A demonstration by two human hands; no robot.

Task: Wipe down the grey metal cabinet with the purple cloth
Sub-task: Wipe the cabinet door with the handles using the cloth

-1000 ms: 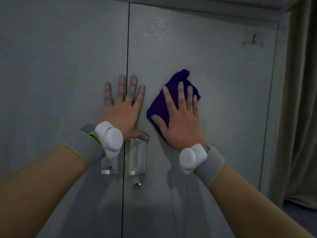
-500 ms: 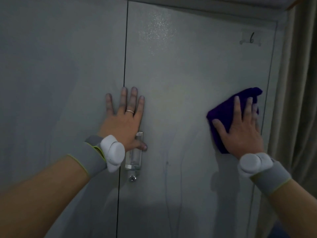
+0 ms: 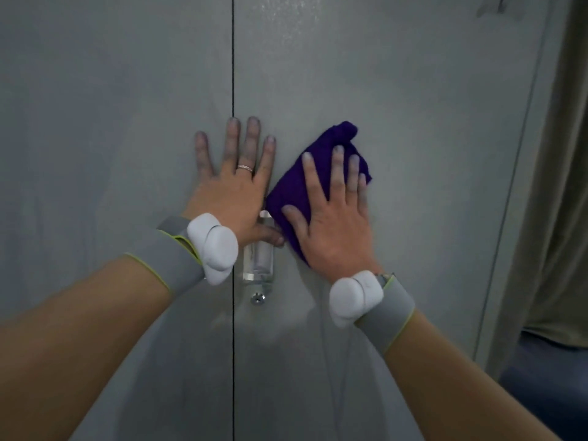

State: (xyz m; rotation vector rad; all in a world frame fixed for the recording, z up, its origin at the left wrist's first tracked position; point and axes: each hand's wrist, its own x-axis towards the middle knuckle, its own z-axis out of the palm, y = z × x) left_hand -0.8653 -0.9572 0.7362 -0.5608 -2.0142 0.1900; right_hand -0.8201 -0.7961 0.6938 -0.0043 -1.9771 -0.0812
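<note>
The grey metal cabinet (image 3: 413,122) fills the view with two closed doors meeting at a dark vertical seam. My right hand (image 3: 334,224) lies flat with spread fingers on the purple cloth (image 3: 318,167), pressing it against the right door just right of the seam. The cloth is bunched, and its top corner pokes out above my fingertips. My left hand (image 3: 235,186) rests flat and open across the seam, its thumb over the clear handle (image 3: 258,259). The two hands are almost touching.
A small keyhole (image 3: 257,298) sits below the handle. A beige curtain (image 3: 560,186) hangs right of the cabinet's edge, with dark floor (image 3: 547,393) beneath it. A faint label shows at the top right of the right door.
My right hand slid the cloth from beside the seam out to the right door's far edge, then back left next to my left hand. The left hand stayed planted near the handle.
</note>
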